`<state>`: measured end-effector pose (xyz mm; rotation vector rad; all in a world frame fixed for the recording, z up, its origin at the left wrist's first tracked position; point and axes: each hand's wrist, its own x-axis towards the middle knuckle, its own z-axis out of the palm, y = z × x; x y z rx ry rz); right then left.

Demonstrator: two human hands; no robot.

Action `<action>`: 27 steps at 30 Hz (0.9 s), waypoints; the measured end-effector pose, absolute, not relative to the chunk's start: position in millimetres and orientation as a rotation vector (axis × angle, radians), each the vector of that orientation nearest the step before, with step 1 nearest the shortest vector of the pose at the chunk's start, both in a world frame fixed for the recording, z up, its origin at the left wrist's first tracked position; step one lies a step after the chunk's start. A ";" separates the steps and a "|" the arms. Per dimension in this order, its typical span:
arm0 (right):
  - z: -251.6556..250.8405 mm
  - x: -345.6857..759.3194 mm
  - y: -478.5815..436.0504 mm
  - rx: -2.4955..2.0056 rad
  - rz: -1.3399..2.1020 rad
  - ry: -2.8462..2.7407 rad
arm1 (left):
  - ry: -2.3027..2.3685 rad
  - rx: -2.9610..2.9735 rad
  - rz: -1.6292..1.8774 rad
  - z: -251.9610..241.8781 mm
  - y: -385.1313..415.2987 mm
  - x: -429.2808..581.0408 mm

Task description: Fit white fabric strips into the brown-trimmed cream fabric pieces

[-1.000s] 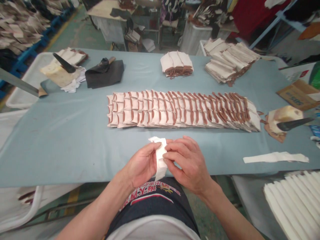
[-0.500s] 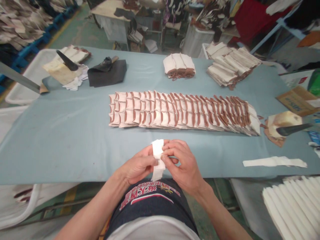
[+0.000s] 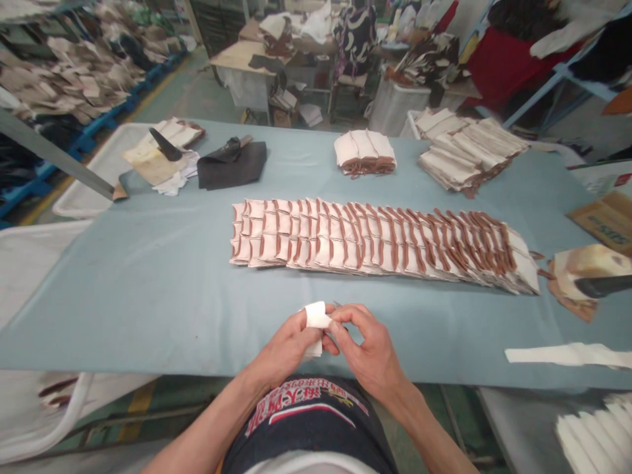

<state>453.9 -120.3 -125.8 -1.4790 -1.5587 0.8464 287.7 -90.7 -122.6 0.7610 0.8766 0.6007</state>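
Observation:
A short white strip [image 3: 316,315], perhaps cloth or paper, is bent between my two hands above the table's near edge. My left hand [image 3: 289,339] is closed on its left side, thumb towards me. At the strip's right edge, my right hand [image 3: 368,342] pinches a corner between thumb and fingertips. Part of the strip is hidden behind the fingers. Beyond the hands lies a long overlapping row of cream pieces with brown edges [image 3: 345,240].
On the blue table [image 3: 148,296] lie a cream bundle [image 3: 365,148], a larger stack [image 3: 469,148], a black cloth [image 3: 232,168] and a long white strip [image 3: 567,354]. Dark-handled tools rest at the left [image 3: 165,145] and right [image 3: 605,285]. White rolls [image 3: 597,434] stand lower right.
The camera view has shifted, so the table appears further right and lower. The strip's hanging end shows less, and my right hand now draws its upper corner out to the right.

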 end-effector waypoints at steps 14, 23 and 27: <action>-118.6 463.4 -72.1 -1.469 1.064 -1.378 | 0.931 0.725 0.495 -131.3 -92.9 273.1; -122.9 473.6 -59.1 -1.439 1.260 -1.091 | 0.890 0.858 0.470 -129.3 -92.5 278.2; -127.2 471.7 -67.6 -1.406 1.301 -1.021 | 0.904 0.869 0.457 -130.2 -93.4 286.2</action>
